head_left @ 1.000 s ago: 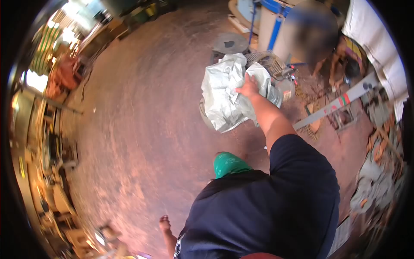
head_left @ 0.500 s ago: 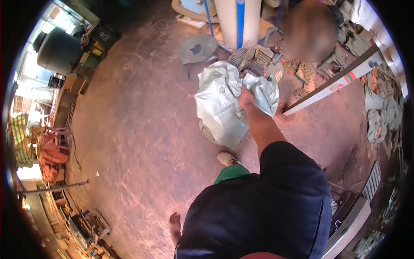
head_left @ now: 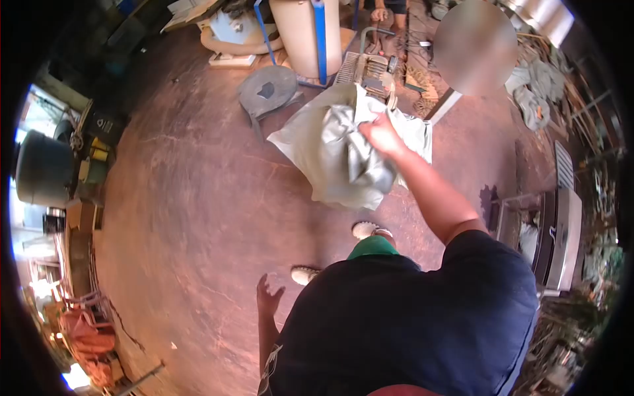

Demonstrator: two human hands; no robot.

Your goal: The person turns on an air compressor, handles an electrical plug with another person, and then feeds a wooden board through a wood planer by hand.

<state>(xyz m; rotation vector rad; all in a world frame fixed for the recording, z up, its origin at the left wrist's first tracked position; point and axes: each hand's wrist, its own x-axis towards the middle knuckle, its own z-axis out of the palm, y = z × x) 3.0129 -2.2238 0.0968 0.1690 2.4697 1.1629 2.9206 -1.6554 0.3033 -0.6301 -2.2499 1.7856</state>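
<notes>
A crumpled silvery-white sheet (head_left: 297, 135) hangs in front of me, spread wide, its folds bunched in the middle. My right hand (head_left: 383, 135) is closed on its upper part, the arm stretched forward. Whether the sheet's lower edge touches the floor I cannot tell. Down by my left side, my left hand (head_left: 268, 297) holds nothing, its fingers apart and slightly curled. Just beyond the sheet stands a low machine with metal ribs and a bent handle (head_left: 373, 66), partly covered by it.
A grey seat with a dark patch (head_left: 281, 82) stands left of the sheet, by a large pale cylinder (head_left: 294, 39) with blue bars. Another person's hand (head_left: 379, 14) shows at the top. A dark barrel (head_left: 45, 168) stands far left; a metal-fronted cabinet (head_left: 564, 237) is at right.
My right hand has lifted and drawn the sheet nearer, and the sheet now spreads out wider. My left hand has come further into view. My view has turned right.
</notes>
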